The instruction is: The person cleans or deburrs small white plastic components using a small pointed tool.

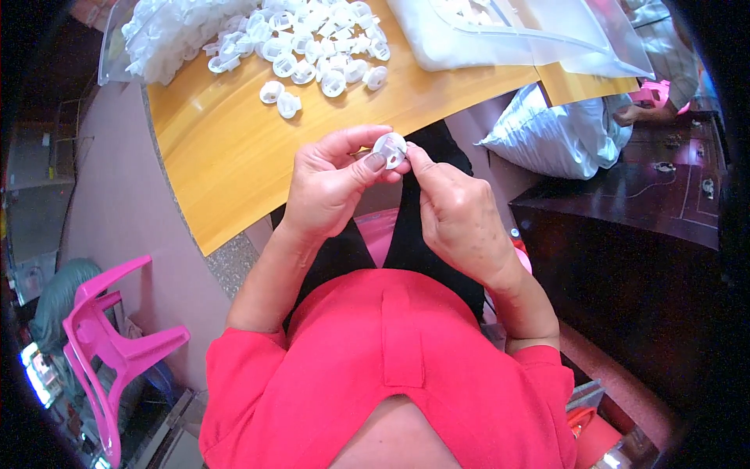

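Observation:
My left hand (332, 180) grips a small round white plastic piece (388, 150) between thumb and fingers, just past the near edge of the table. The piece is a translucent disc with a small slot in its face. At its right rim, my right hand (461, 207) is closed, thumb and forefinger pinched against the edge. Whether a smaller part sits between those fingertips is hidden. Two similar loose pieces (280, 99) lie on the table beyond my left hand, with a pile of many more (312, 47) behind them.
The yellow wooden table (226, 164) carries a clear tub (112, 55) of white parts at far left and a translucent plastic container (437, 55) at far right. A white sack (547, 133) stands beyond it, near another person's hand (627, 115). A pink chair (117, 344) is at left.

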A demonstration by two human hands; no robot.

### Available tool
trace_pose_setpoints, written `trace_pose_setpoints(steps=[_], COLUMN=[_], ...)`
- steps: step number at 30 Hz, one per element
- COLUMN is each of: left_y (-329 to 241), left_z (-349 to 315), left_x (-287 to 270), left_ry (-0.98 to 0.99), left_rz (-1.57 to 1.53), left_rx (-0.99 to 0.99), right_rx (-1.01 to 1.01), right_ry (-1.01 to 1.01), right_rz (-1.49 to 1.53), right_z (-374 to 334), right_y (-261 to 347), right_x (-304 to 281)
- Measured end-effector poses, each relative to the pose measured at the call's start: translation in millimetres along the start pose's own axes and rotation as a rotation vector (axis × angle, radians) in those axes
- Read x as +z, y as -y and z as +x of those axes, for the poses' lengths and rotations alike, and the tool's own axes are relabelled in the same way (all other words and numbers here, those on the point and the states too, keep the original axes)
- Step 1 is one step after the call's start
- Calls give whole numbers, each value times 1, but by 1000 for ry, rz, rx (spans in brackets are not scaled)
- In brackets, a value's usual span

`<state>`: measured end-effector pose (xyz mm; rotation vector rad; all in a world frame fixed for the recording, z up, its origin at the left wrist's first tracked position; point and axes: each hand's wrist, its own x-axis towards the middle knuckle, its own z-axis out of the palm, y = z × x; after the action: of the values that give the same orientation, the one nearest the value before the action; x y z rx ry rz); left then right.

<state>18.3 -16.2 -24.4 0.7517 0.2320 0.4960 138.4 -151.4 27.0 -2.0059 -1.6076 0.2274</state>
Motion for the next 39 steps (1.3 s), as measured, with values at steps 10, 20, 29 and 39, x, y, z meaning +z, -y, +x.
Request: trace_pose_setpoints(steps=[10, 20, 29, 39], left_y=[3, 9, 9, 10], left_z=[-2, 5, 6, 2], left_x=[-3, -12, -11, -5], left_ry=[61, 121, 128, 59], left_rz=[308, 19, -20, 155], left_rx=[111, -33, -11, 47], right_rx=[7, 10, 6, 43], right_ry=[257, 279, 220, 257], right_rz=[-219, -135, -152, -333], right_z=[7, 6, 5, 6], right_y=[9, 3, 7, 16], right_x=[-21, -35, -31, -26])
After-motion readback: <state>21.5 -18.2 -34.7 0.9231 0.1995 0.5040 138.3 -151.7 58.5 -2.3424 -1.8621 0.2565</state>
